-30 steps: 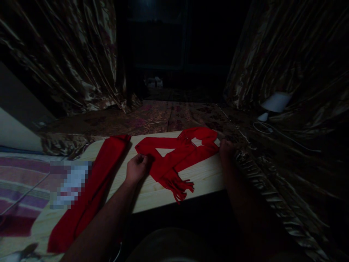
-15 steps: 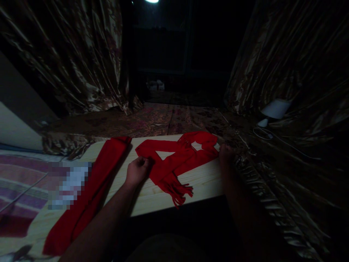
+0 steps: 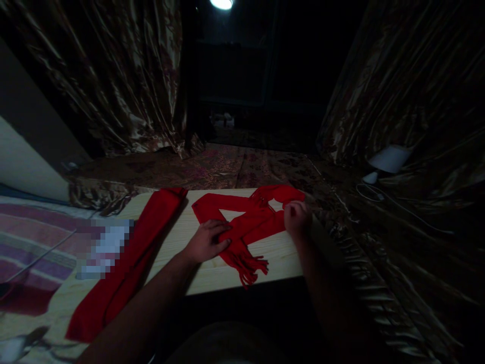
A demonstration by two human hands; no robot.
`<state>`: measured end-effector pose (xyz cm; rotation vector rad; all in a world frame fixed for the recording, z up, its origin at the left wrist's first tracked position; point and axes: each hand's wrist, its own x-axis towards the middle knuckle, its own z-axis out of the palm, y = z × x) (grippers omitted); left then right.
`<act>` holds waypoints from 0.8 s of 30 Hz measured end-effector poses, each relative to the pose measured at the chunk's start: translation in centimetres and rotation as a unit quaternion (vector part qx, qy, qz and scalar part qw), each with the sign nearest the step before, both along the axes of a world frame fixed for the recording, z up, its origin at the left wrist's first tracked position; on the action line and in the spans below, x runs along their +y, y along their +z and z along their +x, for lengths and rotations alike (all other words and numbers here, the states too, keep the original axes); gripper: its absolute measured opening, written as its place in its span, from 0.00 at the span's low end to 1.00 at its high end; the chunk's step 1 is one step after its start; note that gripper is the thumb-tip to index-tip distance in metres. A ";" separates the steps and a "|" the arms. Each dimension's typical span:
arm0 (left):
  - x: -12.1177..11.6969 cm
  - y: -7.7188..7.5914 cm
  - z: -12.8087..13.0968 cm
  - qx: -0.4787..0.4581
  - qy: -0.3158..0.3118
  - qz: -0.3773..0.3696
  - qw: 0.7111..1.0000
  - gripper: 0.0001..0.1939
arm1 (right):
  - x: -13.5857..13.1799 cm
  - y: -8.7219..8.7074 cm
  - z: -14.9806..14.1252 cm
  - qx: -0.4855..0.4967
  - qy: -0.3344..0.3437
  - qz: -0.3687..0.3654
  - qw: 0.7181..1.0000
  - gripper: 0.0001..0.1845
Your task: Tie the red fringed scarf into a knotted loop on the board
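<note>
A red fringed scarf (image 3: 242, 225) lies in crossing loops on a pale wooden board (image 3: 204, 278), its tasselled end towards me. My left hand (image 3: 206, 240) rests on the scarf's left part, thumb apart from the other fingers, which lie over the cloth. At the scarf's right bend, my right hand (image 3: 298, 218) is closed, its curled fingers at the edge of the cloth; the exact grip is hard to see in the dim light. Left of both hands, a long folded red cloth (image 3: 140, 242) lies slanting across the board.
Beside the folded cloth is a blurred-out patch (image 3: 108, 247) on a striped bedspread (image 3: 38, 237). Patterned curtains (image 3: 147, 91) hang at the back around a dark window. At the right stands a small white lamp (image 3: 390, 157) with its cord.
My left hand has moved right onto the scarf and its fingers have spread. My right hand has moved left, inward from the board's right edge. The view has shifted slightly.
</note>
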<state>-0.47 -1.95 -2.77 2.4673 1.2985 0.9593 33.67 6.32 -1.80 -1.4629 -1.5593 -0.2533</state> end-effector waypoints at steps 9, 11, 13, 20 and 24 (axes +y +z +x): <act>0.4 -0.5 -0.2 0.009 0.006 0.011 1.000 0.21 | -3.2 -1.4 -5.0 -0.128 0.170 -0.165 0.963 0.15; 0.3 -0.5 -0.1 0.009 0.006 0.016 1.000 0.21 | -2.9 -1.5 -4.6 -0.097 0.140 -0.159 0.972 0.14; 0.3 -0.4 0.0 0.006 0.003 0.022 1.000 0.21 | -2.6 -1.6 -4.3 -0.071 0.089 -0.162 0.980 0.12; 0.5 -0.6 0.1 0.003 -0.002 0.041 0.999 0.19 | -2.1 -1.6 -4.3 -0.132 0.053 -0.196 0.970 0.14; 0.6 -0.8 0.0 -0.002 0.004 0.042 0.999 0.19 | -2.4 -0.9 -4.6 -0.179 0.028 -0.227 0.957 0.14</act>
